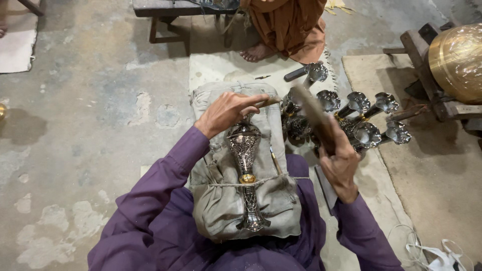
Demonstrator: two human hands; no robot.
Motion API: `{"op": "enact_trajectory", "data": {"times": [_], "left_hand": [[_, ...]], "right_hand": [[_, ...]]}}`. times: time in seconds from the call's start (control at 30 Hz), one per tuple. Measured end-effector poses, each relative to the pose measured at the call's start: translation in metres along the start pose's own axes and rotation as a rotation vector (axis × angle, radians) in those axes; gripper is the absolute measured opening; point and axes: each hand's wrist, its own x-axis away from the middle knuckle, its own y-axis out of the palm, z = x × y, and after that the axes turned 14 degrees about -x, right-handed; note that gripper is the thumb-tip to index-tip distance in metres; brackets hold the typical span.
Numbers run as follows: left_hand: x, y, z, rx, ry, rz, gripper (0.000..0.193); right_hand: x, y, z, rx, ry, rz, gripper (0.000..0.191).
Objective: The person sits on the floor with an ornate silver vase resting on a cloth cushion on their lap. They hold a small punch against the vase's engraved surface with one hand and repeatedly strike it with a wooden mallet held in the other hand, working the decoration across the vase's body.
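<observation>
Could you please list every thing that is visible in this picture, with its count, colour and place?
engraved vase: one, silver with a gold band, tied by string on the cushion
cloth cushion: one, grey-beige, on the person's lap
spare chisel: one, lying on the cushion right of the vase
finished vases: several, silver, heaped on the floor at right
brass bowl: one, gold, far right
wooden bench: one, dark, top
seated person: one, orange clothes, top
left hand: holds a thin chisel
right hand: raises a wooden mallet

Both hands [228,113] [340,163] raised (fingers curled), purple-sleeved arms bent.
</observation>
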Motion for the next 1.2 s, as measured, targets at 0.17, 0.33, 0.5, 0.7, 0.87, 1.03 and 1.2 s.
{"op": "enact_trajectory", "data": {"times": [0.17, 0.33, 0.5, 0.7, 0.87, 1.03, 1.2], "left_hand": [[0.005, 0.000, -0.002, 0.059, 0.039, 0.036, 0.045], [0.009, 0.000, -0.002, 0.032, -0.052, 0.000, 0.043], [0.010, -0.006, -0.004, 0.040, 0.004, 0.047, 0.043], [0.014, -0.005, -0.005, 0.046, -0.012, 0.063, 0.043], [0.018, -0.005, -0.005, 0.038, -0.037, 0.119, 0.045], [0.020, -0.011, -0.006, 0.066, -0.015, 0.107, 0.046], [0.023, -0.012, -0.006, 0.078, -0.025, 0.120, 0.045]], "right_hand": [[0.002, 0.000, 0.010, 0.220, -0.077, -0.057, 0.070], [0.001, 0.001, 0.008, 0.134, -0.029, -0.051, 0.069], [-0.006, -0.003, -0.005, 0.069, -0.040, -0.020, 0.068], [-0.015, -0.005, -0.008, 0.142, -0.124, -0.012, 0.066], [-0.020, -0.011, -0.011, 0.314, -0.050, -0.134, 0.065], [-0.029, -0.017, -0.016, -0.080, -0.168, -0.030, 0.073], [-0.035, -0.018, -0.016, 0.280, -0.086, -0.099, 0.065]]}}
